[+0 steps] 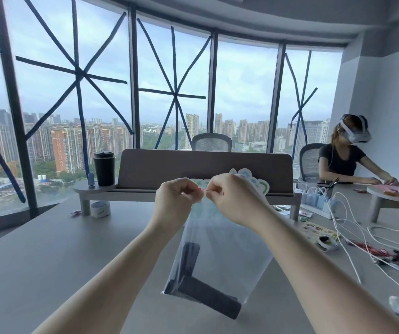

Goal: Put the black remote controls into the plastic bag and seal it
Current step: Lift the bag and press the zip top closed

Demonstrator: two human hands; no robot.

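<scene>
The bag [217,249] is being held up above the tabletop [49,261], hanging below both hands. Its gathered top is being pinched shut by the fingers of the left hand [178,201] and right hand [234,201], a thin red tie [202,189] stretched between them. Two remotes [201,285] are lying at its bottom.

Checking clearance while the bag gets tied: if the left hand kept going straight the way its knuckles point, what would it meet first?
The left hand points right, toward the right hand. It would likely meet those fingers first, along the red tie; depth is unclear.
</scene>
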